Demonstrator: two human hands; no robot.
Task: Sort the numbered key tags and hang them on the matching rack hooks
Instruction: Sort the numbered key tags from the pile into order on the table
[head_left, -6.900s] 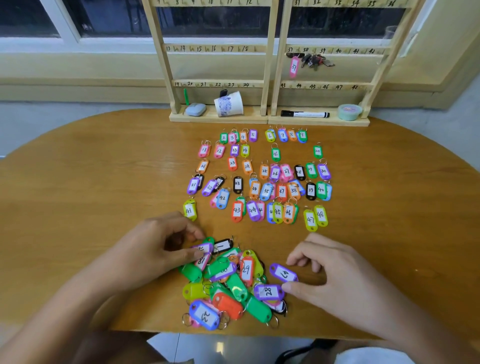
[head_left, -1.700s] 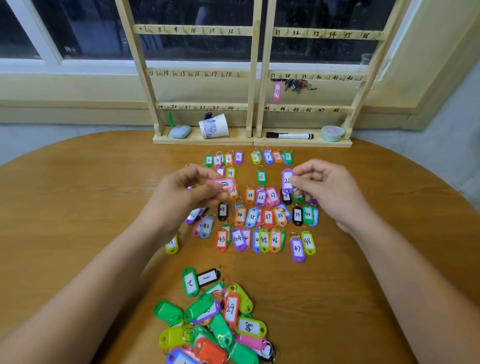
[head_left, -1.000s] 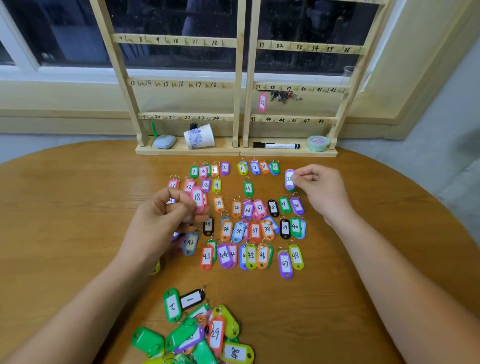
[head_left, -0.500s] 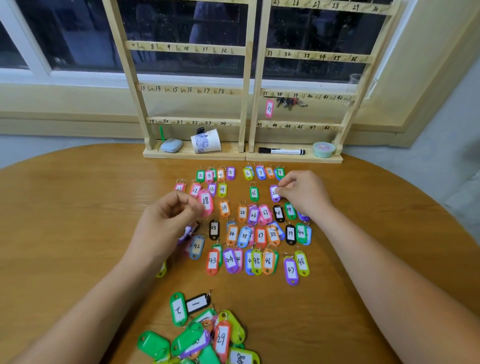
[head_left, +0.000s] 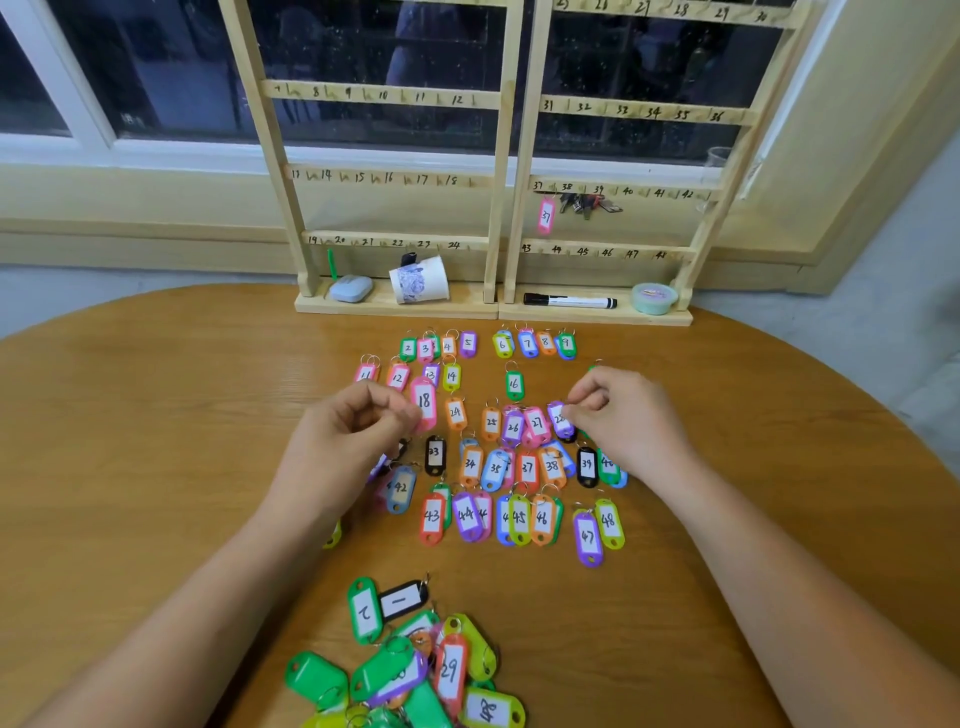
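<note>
- The left hand (head_left: 353, 441) pinches a pink tag marked 18 (head_left: 424, 404) between thumb and forefinger, near the second row of laid-out tags; whether it touches the table (head_left: 156, 441) cannot be told.
- The right hand (head_left: 621, 415) pinches a purple tag (head_left: 561, 421) by its upper end, at the row of twenties; its number is partly covered.
- Both tags look light and stiff — smooth plastic shells over paper labels. A fingertip pinch across the edges should hold them, though the slick shell could slip.
- Each tag carries a small wire ring (head_left: 511, 367) at one end — likely the part to take when hanging, since it goes over the hook.
- Around the hands, sorted tags (head_left: 519, 467) lie in numbered rows; an unsorted heap (head_left: 415, 670) sits near the table's front edge.
- Beyond, the wooden rack (head_left: 501, 156) stands at the far edge, with a pink tag marked 37 (head_left: 545, 215) hanging beside a bunch of keys (head_left: 587, 203).
</note>
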